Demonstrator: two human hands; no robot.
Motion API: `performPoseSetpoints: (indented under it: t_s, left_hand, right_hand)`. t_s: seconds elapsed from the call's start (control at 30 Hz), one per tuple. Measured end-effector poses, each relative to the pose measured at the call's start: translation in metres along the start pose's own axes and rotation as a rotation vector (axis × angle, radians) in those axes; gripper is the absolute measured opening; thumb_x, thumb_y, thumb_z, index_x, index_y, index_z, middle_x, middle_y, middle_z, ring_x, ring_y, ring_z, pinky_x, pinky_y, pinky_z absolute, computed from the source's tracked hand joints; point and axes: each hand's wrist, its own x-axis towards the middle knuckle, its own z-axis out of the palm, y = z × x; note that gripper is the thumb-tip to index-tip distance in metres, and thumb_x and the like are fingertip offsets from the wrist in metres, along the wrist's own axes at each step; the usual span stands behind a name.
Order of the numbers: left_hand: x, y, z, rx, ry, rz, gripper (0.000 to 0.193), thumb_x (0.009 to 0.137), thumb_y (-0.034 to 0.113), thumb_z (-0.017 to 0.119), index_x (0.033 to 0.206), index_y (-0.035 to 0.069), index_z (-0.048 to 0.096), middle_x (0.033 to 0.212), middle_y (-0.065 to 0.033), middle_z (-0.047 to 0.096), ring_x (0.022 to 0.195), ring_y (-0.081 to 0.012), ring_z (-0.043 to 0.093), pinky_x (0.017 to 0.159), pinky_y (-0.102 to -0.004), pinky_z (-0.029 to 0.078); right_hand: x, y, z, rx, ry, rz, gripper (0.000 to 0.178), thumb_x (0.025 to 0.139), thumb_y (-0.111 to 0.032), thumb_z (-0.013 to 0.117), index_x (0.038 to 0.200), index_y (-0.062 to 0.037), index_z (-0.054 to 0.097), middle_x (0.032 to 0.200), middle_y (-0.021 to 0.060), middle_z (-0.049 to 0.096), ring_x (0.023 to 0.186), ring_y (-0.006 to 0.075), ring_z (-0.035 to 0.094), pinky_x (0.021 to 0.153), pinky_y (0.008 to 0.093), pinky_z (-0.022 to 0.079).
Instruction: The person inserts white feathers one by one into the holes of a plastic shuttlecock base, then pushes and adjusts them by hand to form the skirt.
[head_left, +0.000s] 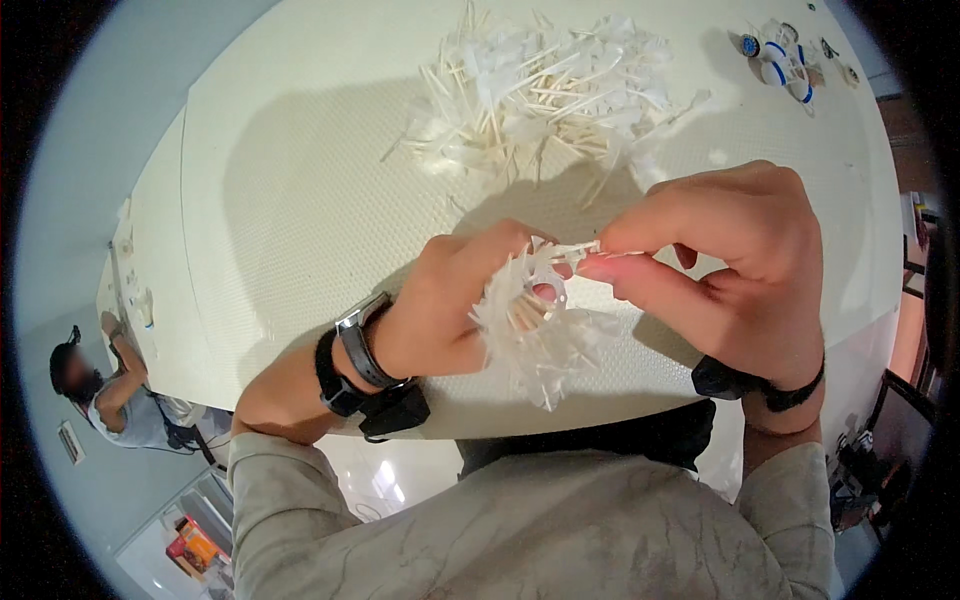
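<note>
Gripping a white bristly bundle of plastic-wrapped wooden sticks (535, 325) in the left hand (440, 310), fingers curled tight to stop splaying; pinching one thin stick (572, 248) at the bundle's top with the right hand (720, 270); lying beyond the bundle, a loose heap of matching sticks (545, 90) on the cream table (290, 200).

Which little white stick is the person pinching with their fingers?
The single stick the right hand pinches, sticking out of the bunch in the left hand. The others lie untouched in the pile farther up the table.
</note>
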Motion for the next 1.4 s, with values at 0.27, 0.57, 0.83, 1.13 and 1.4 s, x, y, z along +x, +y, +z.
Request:
performPoseSetpoints:
  t_s: [0.27, 0.57, 0.83, 1.13, 1.4]
  left_hand:
    - [0.004, 0.002, -0.004, 0.028, 0.067, 0.143, 0.04, 0.079, 0.008, 0.069, 0.117, 0.003, 0.057, 0.101, -0.0149, 0.065, 0.08, -0.03, 0.067, 0.071, -0.032, 0.052]
    - [-0.002, -0.01, 0.001, -0.078, 0.133, 0.207, 0.047, 0.083, 0.005, 0.075, 0.121, 0.003, 0.048, 0.107, -0.0147, 0.063, 0.091, -0.0232, 0.064, 0.078, -0.0308, 0.049]
    - [-0.014, -0.007, -0.005, -0.198, 0.016, 0.093, 0.061, 0.082, 0.002, 0.077, 0.131, 0.003, 0.041, 0.106, -0.0107, 0.061, 0.093, -0.0168, 0.063, 0.082, -0.0299, 0.049]
    - [-0.008, 0.016, -0.011, -0.434, -0.138, -0.153, 0.032, 0.091, 0.004, 0.067, 0.122, -0.001, 0.06, 0.103, -0.0046, 0.063, 0.093, -0.013, 0.058, 0.084, -0.0275, 0.047]
    - [-0.002, 0.019, -0.011, -0.708, -0.216, -0.248, 0.027, 0.096, 0.018, 0.063, 0.116, 0.0, 0.06, 0.097, -0.0016, 0.059, 0.085, -0.0122, 0.052, 0.078, -0.0266, 0.043]
  right_hand:
    - [0.001, 0.0, 0.001, -0.024, 0.056, 0.04, 0.01, 0.072, -0.002, 0.078, 0.07, -0.0059, 0.069, 0.061, 0.0042, 0.066, 0.049, 0.0118, 0.058, 0.046, 0.0238, 0.038]
    - [-0.001, -0.002, 0.002, 0.038, 0.071, 0.049, 0.01, 0.074, -0.003, 0.078, 0.07, -0.0058, 0.069, 0.06, 0.003, 0.066, 0.048, 0.0104, 0.057, 0.046, 0.0232, 0.038]
    - [0.002, 0.009, 0.002, 0.091, 0.059, -0.051, 0.007, 0.076, 0.0, 0.076, 0.077, -0.0043, 0.071, 0.066, 0.0067, 0.068, 0.053, 0.0118, 0.06, 0.047, 0.0233, 0.04]
    - [0.011, 0.019, -0.005, 0.059, -0.021, -0.28, 0.02, 0.064, 0.007, 0.073, 0.082, -0.0014, 0.072, 0.07, 0.0105, 0.067, 0.063, 0.0237, 0.064, 0.054, 0.03, 0.049]
    - [0.011, 0.022, -0.007, 0.077, -0.073, -0.332, 0.02, 0.062, 0.006, 0.075, 0.081, -0.0014, 0.073, 0.068, 0.0099, 0.066, 0.063, 0.0233, 0.064, 0.054, 0.0297, 0.048]
